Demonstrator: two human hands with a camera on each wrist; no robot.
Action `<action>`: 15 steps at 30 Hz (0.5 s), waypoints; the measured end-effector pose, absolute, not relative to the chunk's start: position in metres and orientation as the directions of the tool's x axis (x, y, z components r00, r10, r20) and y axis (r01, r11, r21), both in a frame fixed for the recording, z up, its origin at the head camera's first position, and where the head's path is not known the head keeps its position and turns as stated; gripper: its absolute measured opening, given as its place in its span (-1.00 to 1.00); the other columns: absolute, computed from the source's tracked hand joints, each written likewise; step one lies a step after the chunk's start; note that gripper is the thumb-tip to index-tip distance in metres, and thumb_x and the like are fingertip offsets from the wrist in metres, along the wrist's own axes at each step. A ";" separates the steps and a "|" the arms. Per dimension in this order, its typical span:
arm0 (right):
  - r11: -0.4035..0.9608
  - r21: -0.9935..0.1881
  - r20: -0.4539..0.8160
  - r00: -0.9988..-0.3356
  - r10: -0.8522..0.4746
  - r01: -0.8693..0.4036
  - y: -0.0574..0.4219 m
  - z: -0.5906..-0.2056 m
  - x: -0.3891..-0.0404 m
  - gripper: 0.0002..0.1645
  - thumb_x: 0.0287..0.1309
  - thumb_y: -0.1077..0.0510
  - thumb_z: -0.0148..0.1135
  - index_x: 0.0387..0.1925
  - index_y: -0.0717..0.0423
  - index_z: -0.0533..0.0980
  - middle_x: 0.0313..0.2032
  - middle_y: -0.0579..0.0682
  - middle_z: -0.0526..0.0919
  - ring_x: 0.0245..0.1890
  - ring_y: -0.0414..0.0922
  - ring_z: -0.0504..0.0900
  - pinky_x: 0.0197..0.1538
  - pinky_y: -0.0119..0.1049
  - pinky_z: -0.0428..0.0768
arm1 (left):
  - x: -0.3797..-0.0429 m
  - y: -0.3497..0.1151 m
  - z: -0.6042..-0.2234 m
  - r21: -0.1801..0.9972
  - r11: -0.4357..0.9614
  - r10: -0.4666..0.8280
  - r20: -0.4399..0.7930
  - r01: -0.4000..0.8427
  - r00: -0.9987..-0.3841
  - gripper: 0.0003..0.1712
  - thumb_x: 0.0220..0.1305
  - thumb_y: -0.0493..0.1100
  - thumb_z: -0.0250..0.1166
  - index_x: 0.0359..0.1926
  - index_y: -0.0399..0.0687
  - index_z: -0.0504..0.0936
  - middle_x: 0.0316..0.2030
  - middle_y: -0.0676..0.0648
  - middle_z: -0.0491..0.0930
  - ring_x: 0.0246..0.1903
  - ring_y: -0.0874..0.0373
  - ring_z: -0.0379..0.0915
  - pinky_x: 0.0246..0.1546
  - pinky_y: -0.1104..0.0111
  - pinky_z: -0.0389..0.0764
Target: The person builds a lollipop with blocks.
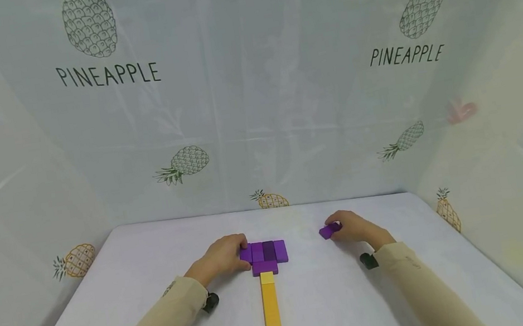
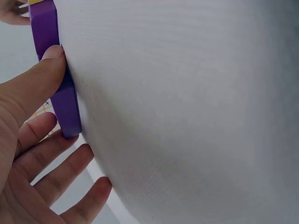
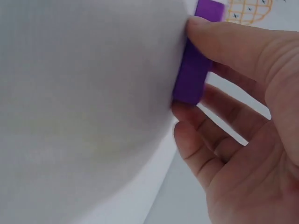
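Observation:
Purple blocks stand side by side in a short row in the head view, one of them a darker purple block (image 1: 268,251). Another purple block (image 1: 264,268) lies crosswise against the row's near side. My left hand (image 1: 224,256) pinches the leftmost purple block (image 1: 246,255) of the row between thumb and fingers; in the left wrist view the thumb (image 2: 53,58) lies along that block's side. Off to the right, my right hand (image 1: 352,226) holds a separate purple block (image 1: 326,231) at the table surface. Its thumb (image 3: 205,32) and fingertips grip this block in the right wrist view.
A strip of yellow blocks (image 1: 270,308) runs from the crosswise purple block toward the near side of the white table (image 1: 324,311). Curtains printed with pineapples (image 1: 257,101) enclose the table's back and sides. A small black device shows under each wrist.

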State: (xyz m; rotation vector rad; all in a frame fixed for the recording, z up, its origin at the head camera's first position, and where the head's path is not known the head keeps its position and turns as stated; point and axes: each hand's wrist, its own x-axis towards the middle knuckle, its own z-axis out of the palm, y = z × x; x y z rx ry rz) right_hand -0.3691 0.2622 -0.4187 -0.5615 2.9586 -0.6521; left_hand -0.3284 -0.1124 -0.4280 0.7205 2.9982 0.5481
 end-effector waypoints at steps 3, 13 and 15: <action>0.837 -0.410 0.026 -0.922 -0.387 -0.362 0.255 -0.422 -0.372 -0.57 0.03 0.24 0.37 0.01 0.17 0.57 -0.04 0.08 0.60 0.01 0.06 0.52 0.13 0.06 0.45 | -0.328 -0.112 -0.427 0.339 0.832 0.445 0.068 0.440 -0.893 -0.51 -0.09 -0.01 0.55 -0.19 -0.05 0.53 -0.27 0.02 0.56 -0.28 0.15 0.41 -0.14 0.20 0.49; 0.815 -0.419 0.022 -0.903 -0.430 -0.399 0.208 -0.427 -0.384 -0.59 0.08 0.18 0.37 0.01 0.12 0.58 -0.15 -0.06 0.61 -0.14 -0.13 0.53 0.04 -0.12 0.52 | -0.323 -0.111 -0.421 0.355 0.828 0.442 0.064 0.434 -0.895 -0.51 -0.09 -0.03 0.55 -0.18 -0.07 0.53 -0.27 0.01 0.56 -0.30 0.14 0.39 -0.16 0.20 0.48; 0.807 -0.425 0.020 -0.896 -0.443 -0.409 0.198 -0.427 -0.386 -0.60 0.09 0.16 0.37 0.01 0.11 0.58 -0.17 -0.07 0.61 -0.15 -0.14 0.53 0.03 -0.14 0.52 | -0.323 -0.111 -0.421 0.356 0.827 0.444 0.062 0.435 -0.894 -0.51 -0.09 -0.04 0.55 -0.18 -0.08 0.53 -0.28 0.01 0.56 -0.30 0.14 0.39 -0.17 0.20 0.49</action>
